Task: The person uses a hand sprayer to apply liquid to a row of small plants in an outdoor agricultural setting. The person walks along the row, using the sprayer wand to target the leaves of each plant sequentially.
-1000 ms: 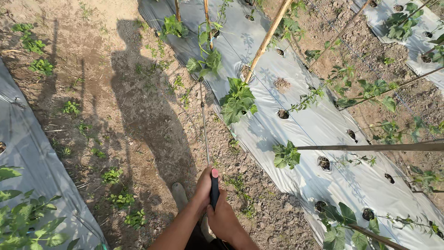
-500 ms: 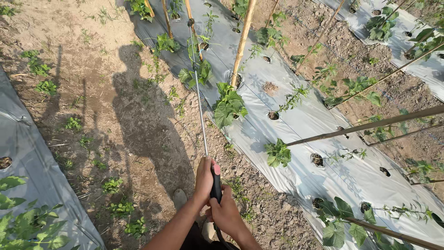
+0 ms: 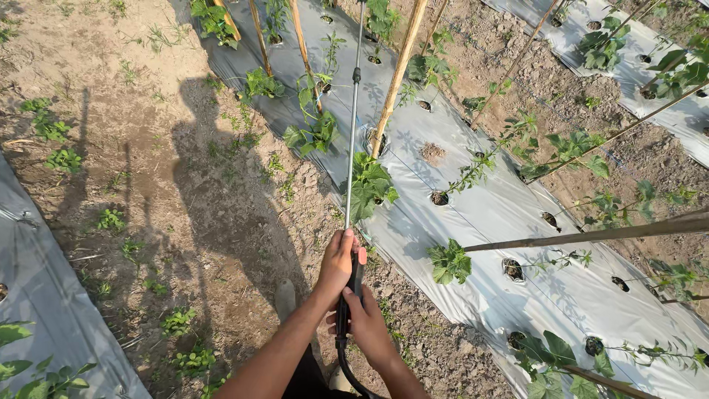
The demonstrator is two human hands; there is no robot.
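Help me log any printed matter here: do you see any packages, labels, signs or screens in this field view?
None visible: only the sprayer wand gripped by the left hand and the right hand, plain silver mulch sheeting, bamboo stakes and seedlings.

Two hands, the left hand and the right hand, share one spray wand. Three strips of grey plastic mulch show: a middle strip, a left strip and a far strip.
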